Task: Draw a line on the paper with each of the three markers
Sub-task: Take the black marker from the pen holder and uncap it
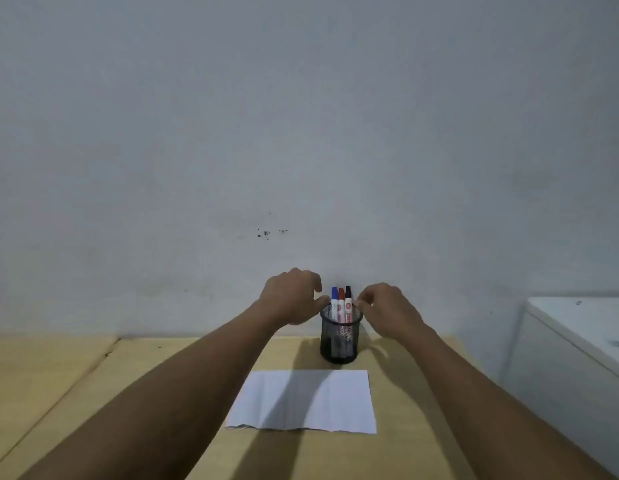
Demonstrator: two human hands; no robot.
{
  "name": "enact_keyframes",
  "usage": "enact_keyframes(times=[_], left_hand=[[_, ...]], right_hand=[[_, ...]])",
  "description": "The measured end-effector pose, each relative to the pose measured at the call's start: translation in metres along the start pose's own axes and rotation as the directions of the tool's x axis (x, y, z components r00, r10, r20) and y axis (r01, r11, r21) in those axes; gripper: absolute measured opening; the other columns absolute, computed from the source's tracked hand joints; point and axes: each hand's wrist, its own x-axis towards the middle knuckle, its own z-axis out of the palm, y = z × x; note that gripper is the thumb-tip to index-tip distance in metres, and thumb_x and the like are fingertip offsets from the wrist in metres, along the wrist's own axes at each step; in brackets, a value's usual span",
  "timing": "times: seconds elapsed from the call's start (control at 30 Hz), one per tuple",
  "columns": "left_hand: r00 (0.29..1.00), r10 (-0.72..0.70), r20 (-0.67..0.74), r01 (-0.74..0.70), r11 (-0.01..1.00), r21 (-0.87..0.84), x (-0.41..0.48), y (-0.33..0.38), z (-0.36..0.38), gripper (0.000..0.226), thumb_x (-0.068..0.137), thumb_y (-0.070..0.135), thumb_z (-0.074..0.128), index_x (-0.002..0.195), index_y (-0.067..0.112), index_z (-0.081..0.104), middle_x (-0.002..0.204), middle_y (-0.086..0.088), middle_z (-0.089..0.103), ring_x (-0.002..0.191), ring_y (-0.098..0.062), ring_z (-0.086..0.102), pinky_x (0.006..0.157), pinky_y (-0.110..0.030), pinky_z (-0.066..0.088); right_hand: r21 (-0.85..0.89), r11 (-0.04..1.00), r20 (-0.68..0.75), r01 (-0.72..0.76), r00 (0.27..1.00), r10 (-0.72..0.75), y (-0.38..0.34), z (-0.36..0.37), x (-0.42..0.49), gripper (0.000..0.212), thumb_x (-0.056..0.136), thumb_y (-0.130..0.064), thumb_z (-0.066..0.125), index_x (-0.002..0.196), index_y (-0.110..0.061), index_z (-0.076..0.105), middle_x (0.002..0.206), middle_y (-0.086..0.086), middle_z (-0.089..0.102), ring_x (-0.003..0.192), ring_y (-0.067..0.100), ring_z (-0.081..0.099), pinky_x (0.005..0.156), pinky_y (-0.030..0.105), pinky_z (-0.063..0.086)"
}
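Observation:
A black mesh pen cup (341, 341) stands on the wooden table against the wall. Three capped markers stand upright in it: a blue-capped marker (334, 299), a red-capped marker (341, 301) and a black-capped marker (348, 299). My left hand (292, 299) hovers just left of the cup's rim, fingers curled and apart, holding nothing. My right hand (387, 311) is just right of the cup, its fingertips pinched close to the black-capped marker; whether they touch it is unclear. A blank white sheet of paper (311, 401) lies flat in front of the cup, partly under my arms' shadow.
The light wooden table (405, 445) butts against a plain grey wall. A second table surface (34, 368) adjoins on the left with a seam between them. A white cabinet (578, 341) stands at the right, beside the table.

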Motion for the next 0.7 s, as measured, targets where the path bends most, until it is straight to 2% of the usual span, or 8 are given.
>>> enact_keyframes(times=[0.17, 0.23, 0.33, 0.4, 0.57, 0.63, 0.7], left_hand=[[1.000, -0.012, 0.005, 0.012, 0.999, -0.040, 0.058, 0.012, 0.038, 0.041, 0.092, 0.050, 0.054, 0.116, 0.019, 0.064, 0.103, -0.003, 0.071, 0.092, -0.023, 0.066, 0.067, -0.031, 0.042], [1.000, -0.021, -0.018, 0.020, 0.999, -0.046, 0.073, 0.014, 0.050, 0.038, 0.090, 0.048, 0.055, 0.103, 0.015, 0.068, 0.095, -0.004, 0.071, 0.082, -0.025, 0.067, 0.063, -0.031, 0.044], [0.997, -0.070, -0.032, 0.068, 0.995, -0.066, 0.086, 0.017, 0.065, 0.038, 0.088, 0.047, 0.056, 0.079, 0.012, 0.067, 0.073, -0.004, 0.066, 0.066, -0.025, 0.064, 0.058, -0.032, 0.051], [0.994, -0.097, -0.044, 0.092, 0.991, -0.099, 0.090, 0.019, 0.071, 0.036, 0.087, 0.045, 0.058, 0.077, 0.012, 0.067, 0.070, -0.004, 0.066, 0.064, -0.025, 0.064, 0.062, -0.036, 0.057], [0.988, -0.156, -0.002, 0.150, 0.951, -0.269, 0.097, 0.021, 0.076, 0.023, 0.081, 0.030, 0.069, 0.078, 0.008, 0.075, 0.075, -0.007, 0.074, 0.066, -0.024, 0.069, 0.063, -0.038, 0.061], [0.976, -0.216, 0.030, 0.210, 0.899, -0.384, 0.097, 0.022, 0.075, 0.019, 0.074, 0.021, 0.071, 0.072, 0.002, 0.073, 0.070, -0.010, 0.073, 0.062, -0.025, 0.070, 0.058, -0.034, 0.059], [0.962, -0.267, 0.053, 0.260, 0.848, -0.462, 0.095, 0.024, 0.073, 0.020, 0.070, 0.019, 0.071, 0.059, 0.003, 0.064, 0.057, -0.008, 0.064, 0.053, -0.024, 0.063, 0.050, -0.029, 0.049]], right_hand=[[0.076, 0.993, 0.026, -0.087, 0.996, 0.086, 0.020, 0.027, 0.044, 0.026, 0.096, -0.026, 0.060, 0.090, -0.009, 0.078, 0.097, 0.010, 0.077, 0.090, 0.027, 0.071, 0.081, 0.042, 0.059], [0.063, 0.994, 0.041, -0.087, 0.996, 0.084, 0.025, 0.036, 0.057, 0.029, 0.093, -0.030, 0.062, 0.086, -0.007, 0.079, 0.088, 0.011, 0.075, 0.081, 0.030, 0.071, 0.074, 0.043, 0.059], [0.020, 0.997, 0.045, -0.071, 0.996, 0.070, 0.029, 0.046, 0.065, 0.024, 0.090, -0.020, 0.061, 0.079, -0.005, 0.074, 0.073, 0.013, 0.067, 0.062, 0.029, 0.063, 0.057, 0.036, 0.051], [0.009, 0.998, 0.030, -0.059, 0.998, 0.058, 0.031, 0.050, 0.066, 0.019, 0.089, -0.016, 0.061, 0.078, -0.005, 0.072, 0.074, 0.013, 0.062, 0.057, 0.026, 0.056, 0.053, 0.034, 0.045], [0.044, 0.997, -0.018, -0.068, 0.997, 0.069, 0.037, 0.054, 0.063, 0.022, 0.090, -0.024, 0.067, 0.081, -0.006, 0.075, 0.087, 0.011, 0.066, 0.068, 0.025, 0.064, 0.058, 0.035, 0.050], [0.057, 0.996, -0.028, -0.066, 0.997, 0.067, 0.037, 0.055, 0.060, 0.024, 0.090, -0.025, 0.068, 0.080, -0.006, 0.077, 0.090, 0.011, 0.067, 0.072, 0.026, 0.066, 0.061, 0.037, 0.054], [0.072, 0.994, -0.034, -0.081, 0.996, 0.084, 0.036, 0.053, 0.057, 0.022, 0.091, -0.024, 0.067, 0.083, -0.006, 0.078, 0.092, 0.012, 0.069, 0.075, 0.027, 0.068, 0.065, 0.042, 0.060]])
